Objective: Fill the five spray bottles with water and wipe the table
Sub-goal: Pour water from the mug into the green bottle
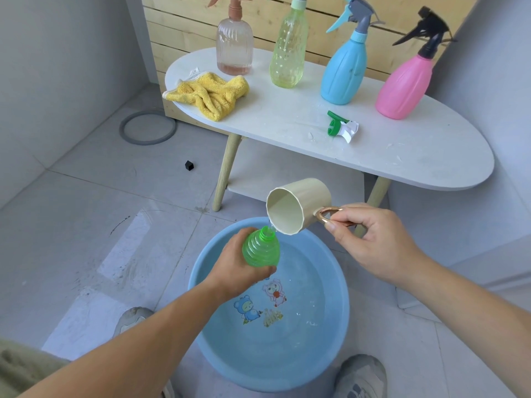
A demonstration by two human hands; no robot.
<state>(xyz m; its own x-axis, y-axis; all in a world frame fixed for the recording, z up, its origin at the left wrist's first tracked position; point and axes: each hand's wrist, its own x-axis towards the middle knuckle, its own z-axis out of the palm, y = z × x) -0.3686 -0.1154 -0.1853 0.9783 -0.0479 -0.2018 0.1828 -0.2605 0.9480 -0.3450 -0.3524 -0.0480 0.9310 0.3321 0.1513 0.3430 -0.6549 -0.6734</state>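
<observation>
Clutching the green bottle (261,249) upright in the left grip (240,270), curled round its body, right over the blue basin (198,285) to catch spills. Pinching the handle of the cream cup (298,208) with the right grip (370,242), tipped lip-to-neck for pouring. Parked on the counter (287,116): the sprayer head (343,127), off to free the opening. Hard to read the fill level; cropped at top, the clear bottle (234,47) and yellow-green bottle (287,53).

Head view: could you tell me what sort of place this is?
Probably a tiled corner of a home: grey floor tiles, a white table against a slatted wooden panel, and a blue basin.
</observation>
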